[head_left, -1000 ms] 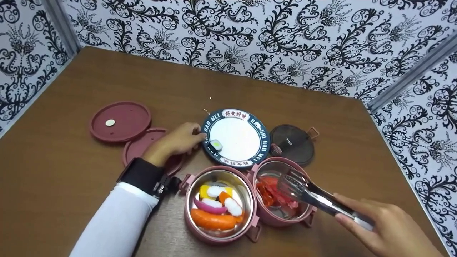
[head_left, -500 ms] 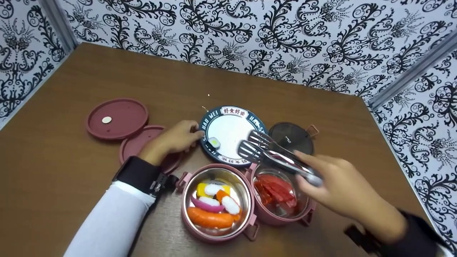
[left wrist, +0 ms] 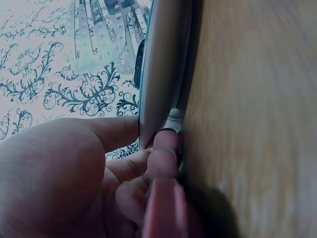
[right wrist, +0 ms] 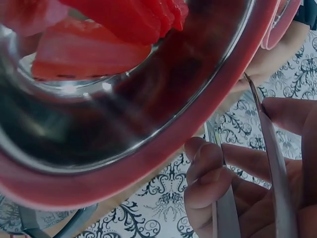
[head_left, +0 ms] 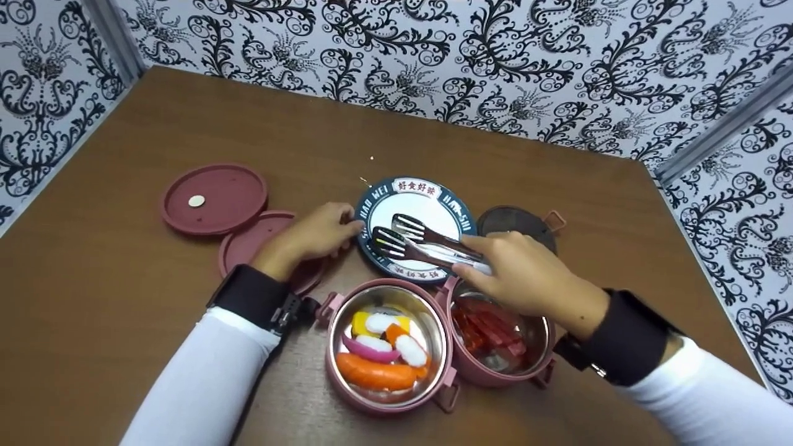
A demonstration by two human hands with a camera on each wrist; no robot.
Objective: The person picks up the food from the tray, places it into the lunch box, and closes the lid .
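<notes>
A white plate [head_left: 427, 210] with a dark blue lettered rim lies at the table's middle. My left hand [head_left: 325, 230] pinches its left edge; in the left wrist view the thumb is on the plate's upper side and fingers are tucked beneath the rim. My right hand [head_left: 517, 269] holds metal tongs [head_left: 427, 248] over the plate, their slotted ends apart. A small yellow-green spot shows through the slots; the rest of that piece is hidden. Under the right hand stands a pink steel-lined pot [head_left: 502, 371] with red slices [head_left: 492, 328] inside.
Another pink pot [head_left: 387, 406] holds an orange sausage-shaped piece [head_left: 378, 373] and several sushi-like pieces. Two dark red lids [head_left: 232, 186] overlap at left. Behind the right hand sits a dark round lid [head_left: 514, 220]. Patterned walls [head_left: 409, 68] border the table.
My right hand has carried the tongs from the pot of red slices up and left to above the plate. The left hand has stayed at the plate's edge.
</notes>
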